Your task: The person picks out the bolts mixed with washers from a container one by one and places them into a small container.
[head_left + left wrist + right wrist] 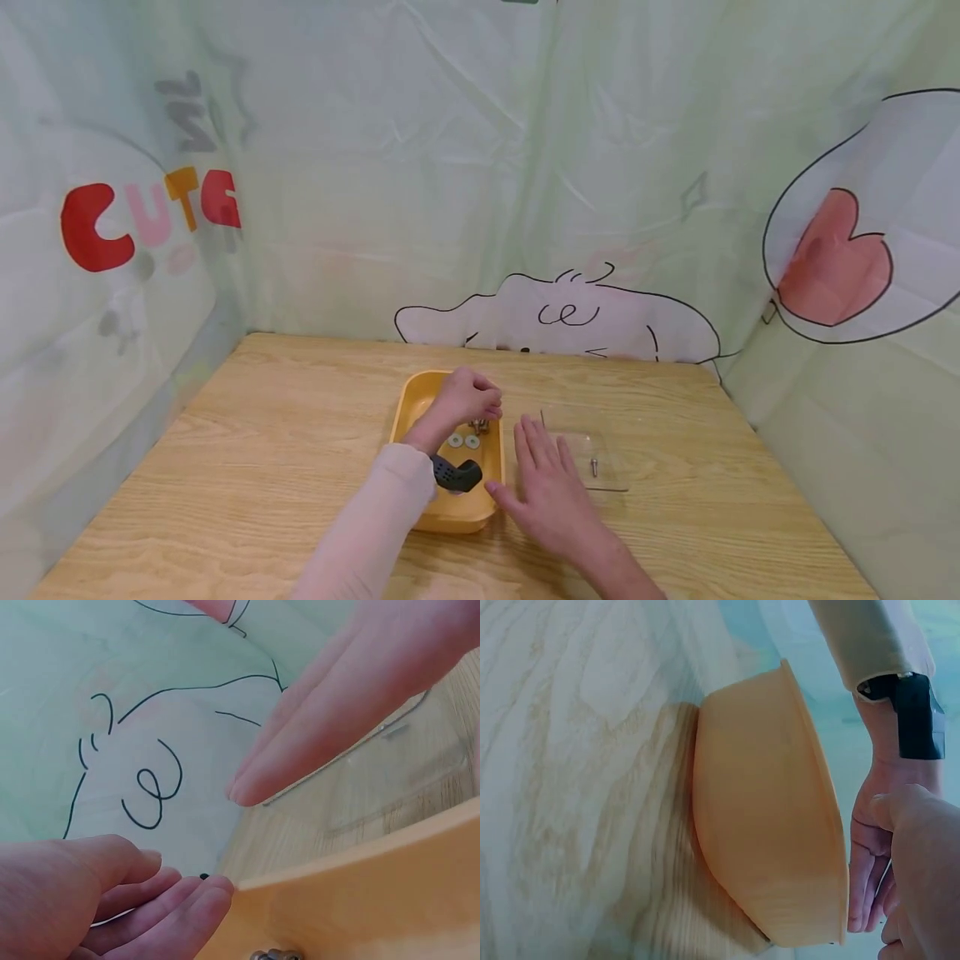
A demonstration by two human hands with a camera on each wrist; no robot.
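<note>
My left hand (467, 395) hovers over the far part of a yellow tray (491, 492), its fingers loosely bent. In the left wrist view nothing shows between the thumb and fingers of that hand (142, 900). Below it in the tray lie a small cluster of metal bolts (478, 427) and two round washers (472, 442). My right hand (551, 496) is held just right of the tray, fingers straight and thumb spread toward the rim. Under and beyond it is a shallow clear tray (611, 454) with one small screw (595, 467) in it.
Thin dark rods (609, 490) lie along the clear tray's near and far-left edges. The wooden table (300, 433) reaches back to a printed curtain (360, 208). A black wrist device (459, 475) on the left arm covers part of the yellow tray.
</note>
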